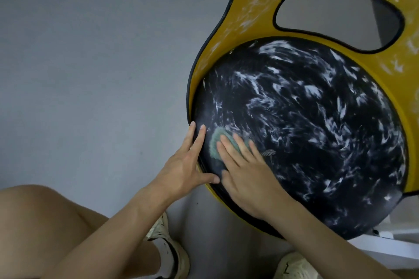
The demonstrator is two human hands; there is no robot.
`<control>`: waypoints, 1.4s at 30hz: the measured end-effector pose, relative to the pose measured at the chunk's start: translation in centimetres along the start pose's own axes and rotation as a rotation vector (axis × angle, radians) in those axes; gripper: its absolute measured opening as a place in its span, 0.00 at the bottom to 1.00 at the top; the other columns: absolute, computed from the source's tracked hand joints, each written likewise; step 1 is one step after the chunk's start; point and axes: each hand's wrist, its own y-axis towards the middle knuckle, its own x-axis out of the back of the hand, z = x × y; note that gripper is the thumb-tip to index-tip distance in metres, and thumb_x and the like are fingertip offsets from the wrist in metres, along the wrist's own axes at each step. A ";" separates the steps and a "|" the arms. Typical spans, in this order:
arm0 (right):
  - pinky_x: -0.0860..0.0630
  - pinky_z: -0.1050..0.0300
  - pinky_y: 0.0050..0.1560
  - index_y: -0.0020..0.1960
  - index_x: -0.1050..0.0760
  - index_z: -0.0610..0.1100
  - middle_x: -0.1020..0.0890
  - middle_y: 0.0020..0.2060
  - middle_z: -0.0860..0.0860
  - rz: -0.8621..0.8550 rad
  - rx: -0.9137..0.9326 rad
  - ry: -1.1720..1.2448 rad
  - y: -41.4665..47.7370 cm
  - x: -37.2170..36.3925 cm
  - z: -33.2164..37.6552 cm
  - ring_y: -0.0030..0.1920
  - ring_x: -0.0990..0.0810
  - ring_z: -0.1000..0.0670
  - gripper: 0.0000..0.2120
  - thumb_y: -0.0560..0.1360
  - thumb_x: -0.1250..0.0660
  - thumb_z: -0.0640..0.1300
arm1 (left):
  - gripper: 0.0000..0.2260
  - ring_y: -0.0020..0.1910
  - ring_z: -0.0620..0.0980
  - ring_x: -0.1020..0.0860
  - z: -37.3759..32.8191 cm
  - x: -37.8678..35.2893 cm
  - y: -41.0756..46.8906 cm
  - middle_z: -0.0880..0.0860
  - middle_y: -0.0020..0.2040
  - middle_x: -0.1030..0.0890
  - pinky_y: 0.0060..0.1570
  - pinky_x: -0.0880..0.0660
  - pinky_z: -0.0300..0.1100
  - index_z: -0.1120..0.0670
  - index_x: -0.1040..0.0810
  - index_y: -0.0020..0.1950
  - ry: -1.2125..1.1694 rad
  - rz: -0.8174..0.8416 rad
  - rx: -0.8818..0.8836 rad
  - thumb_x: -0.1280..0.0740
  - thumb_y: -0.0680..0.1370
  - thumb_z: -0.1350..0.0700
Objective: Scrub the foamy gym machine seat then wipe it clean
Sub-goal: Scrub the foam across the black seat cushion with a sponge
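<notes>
Left hand (188,165): palm down, fingers (199,137) straight and slightly spread, thumb stretched out to your right. Your left forearm is bare, comes in from the lower left, wrist straight.

Right hand (247,172): palm down, fingers (229,147) straight and close together, pressing flat on the sponge (214,145). Your right forearm is bare, enters from the lower right.

Hands lie just beside each other; your left thumb tip is near your right hand.

1. Your round black padded seat (306,131) looks smooth and faintly glossy, streaked with wet white foam (311,91).
2. At the far side, the yellow moulded shell (254,7) looks like hard, semi-glossy plastic.
3. Your green scouring pad (215,141) looks rough and fibrous.
4. To the left, the grey floor (90,75) is matt.
</notes>
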 end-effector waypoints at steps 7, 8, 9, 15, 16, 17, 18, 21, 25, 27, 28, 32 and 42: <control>0.46 0.39 0.75 0.81 0.43 0.41 0.42 0.81 0.46 -0.052 0.038 -0.065 -4.5 -1.9 -0.6 0.81 0.46 0.43 0.31 0.80 0.47 0.52 | 0.56 0.80 0.46 0.45 0.3 -0.3 0.2 0.38 0.78 0.72 0.70 0.35 0.40 0.39 0.66 0.80 -0.004 -0.005 -0.002 0.24 0.70 0.39; 0.48 0.40 0.76 0.81 0.43 0.41 0.43 0.81 0.46 -0.062 0.034 -0.058 -2.6 -1.6 -0.3 0.82 0.47 0.43 0.31 0.81 0.49 0.52 | 0.56 0.80 0.45 0.46 0.3 -0.3 0.2 0.38 0.78 0.72 0.70 0.36 0.40 0.40 0.65 0.80 -0.004 -0.011 -0.008 0.24 0.70 0.39; 0.50 0.40 0.76 0.82 0.44 0.41 0.45 0.82 0.46 -0.057 0.018 -0.037 -0.7 -1.2 0.1 0.82 0.50 0.43 0.32 0.81 0.51 0.53 | 0.56 0.80 0.45 0.46 0.3 -0.4 0.2 0.38 0.78 0.72 0.70 0.36 0.39 0.40 0.65 0.81 -0.002 -0.020 -0.017 0.24 0.70 0.38; 0.49 0.41 0.77 0.82 0.44 0.42 0.43 0.82 0.47 -0.057 -0.027 -0.052 -1.6 -1.1 0.5 0.82 0.49 0.44 0.30 0.82 0.51 0.53 | 0.56 0.80 0.46 0.47 0.4 -0.4 0.2 0.38 0.79 0.71 0.72 0.37 0.41 0.40 0.64 0.81 0.000 -0.035 -0.016 0.23 0.70 0.38; 0.48 0.41 0.76 0.82 0.43 0.42 0.42 0.81 0.47 -0.058 -0.018 -0.060 -3.8 -1.5 0.4 0.82 0.47 0.44 0.30 0.82 0.49 0.53 | 0.56 0.80 0.46 0.47 0.4 -0.4 0.3 0.38 0.78 0.71 0.72 0.36 0.42 0.39 0.65 0.80 0.003 -0.030 -0.013 0.23 0.70 0.38; 0.47 0.41 0.76 0.82 0.42 0.42 0.41 0.81 0.47 -0.056 -0.007 -0.063 -5.7 -1.7 0.2 0.81 0.46 0.44 0.31 0.82 0.47 0.53 | 0.56 0.80 0.46 0.47 0.5 -0.4 0.3 0.38 0.78 0.72 0.73 0.36 0.43 0.39 0.66 0.80 0.009 -0.021 -0.010 0.24 0.70 0.38; 0.46 0.41 0.76 0.81 0.42 0.42 0.41 0.81 0.47 -0.055 0.000 -0.065 -7.1 -1.9 0.0 0.81 0.45 0.44 0.31 0.82 0.46 0.53 | 0.56 0.80 0.46 0.47 0.5 -0.5 0.4 0.38 0.78 0.72 0.73 0.36 0.43 0.39 0.66 0.80 0.011 -0.014 -0.006 0.24 0.70 0.38; 0.46 0.40 0.76 0.81 0.41 0.42 0.40 0.81 0.47 -0.042 -0.007 -0.055 -5.0 -1.6 -0.2 0.81 0.45 0.44 0.31 0.82 0.47 0.54 | 0.57 0.80 0.46 0.47 0.5 -0.5 0.4 0.38 0.78 0.72 0.72 0.36 0.42 0.39 0.66 0.80 0.011 -0.024 -0.013 0.23 0.70 0.39; 0.60 0.41 0.80 0.83 0.55 0.43 0.54 0.83 0.47 -0.026 -0.078 -0.003 4.1 0.4 0.5 0.82 0.59 0.44 0.34 0.80 0.61 0.55 | 0.57 0.80 0.45 0.48 0.5 -0.4 0.3 0.38 0.78 0.72 0.72 0.37 0.40 0.41 0.65 0.81 -0.006 -0.023 -0.012 0.23 0.70 0.39; 0.60 0.41 0.80 0.83 0.59 0.43 0.58 0.82 0.48 -0.006 -0.098 0.008 4.5 0.8 0.3 0.81 0.63 0.45 0.33 0.80 0.63 0.55 | 0.57 0.80 0.45 0.48 0.5 -0.4 0.2 0.38 0.78 0.72 0.71 0.37 0.39 0.41 0.65 0.81 -0.003 -0.015 -0.016 0.23 0.70 0.39; 0.58 0.41 0.81 0.83 0.57 0.43 0.56 0.83 0.48 -0.003 -0.086 -0.006 3.1 0.5 0.2 0.82 0.63 0.46 0.33 0.81 0.60 0.55 | 0.57 0.80 0.45 0.48 0.5 -0.5 0.3 0.38 0.78 0.72 0.71 0.38 0.39 0.41 0.65 0.81 -0.007 -0.015 -0.014 0.23 0.70 0.39; 0.45 0.39 0.76 0.81 0.42 0.41 0.43 0.81 0.46 -0.014 -0.045 -0.054 -5.6 -1.6 -0.4 0.82 0.49 0.44 0.31 0.82 0.48 0.53 | 0.58 0.80 0.47 0.46 0.4 -0.5 0.6 0.37 0.77 0.74 0.72 0.36 0.41 0.40 0.67 0.80 -0.004 0.005 0.011 0.23 0.70 0.39; 0.59 0.41 0.81 0.83 0.57 0.43 0.56 0.83 0.48 0.015 -0.114 0.032 4.5 0.7 -0.5 0.82 0.63 0.47 0.32 0.83 0.63 0.56 | 0.58 0.81 0.45 0.50 0.0 -0.1 0.7 0.40 0.78 0.74 0.71 0.38 0.37 0.42 0.66 0.81 0.009 0.005 -0.002 0.22 0.69 0.40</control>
